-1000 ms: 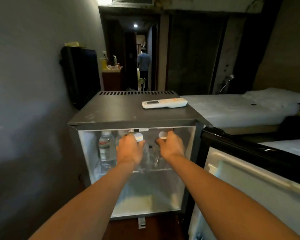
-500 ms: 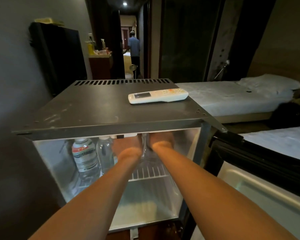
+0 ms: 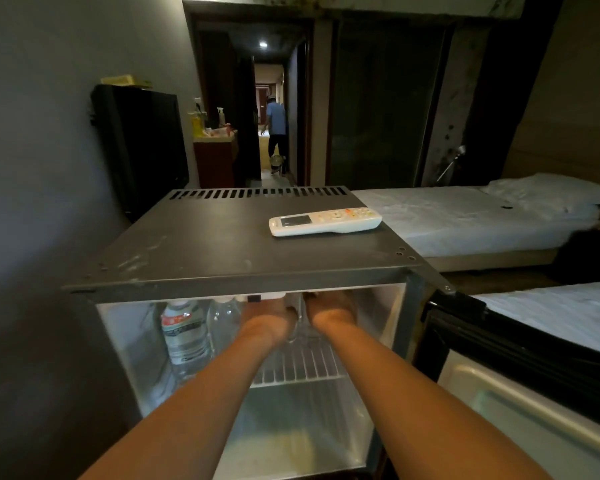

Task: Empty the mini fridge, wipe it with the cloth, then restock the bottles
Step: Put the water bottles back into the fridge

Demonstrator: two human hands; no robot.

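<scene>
Both hands, left hand [image 3: 269, 315] and right hand [image 3: 329, 308], reach deep onto the shelf [image 3: 302, 367] at the fridge [image 3: 222, 247] centre, grips hidden, so whether this is emptying or restocking is unclear; bottles [image 3: 184, 332] stand at left, and next comes a careful withdrawal.

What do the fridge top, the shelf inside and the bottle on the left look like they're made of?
Fridge top: seemingly sheet metal, matt dark grey, with scuffs, screw heads and cut vent slots. Shelf: thin parallel rods, probably white-coated wire. Bottle: clear, likely plastic, with a printed label wrapped around it.
</scene>
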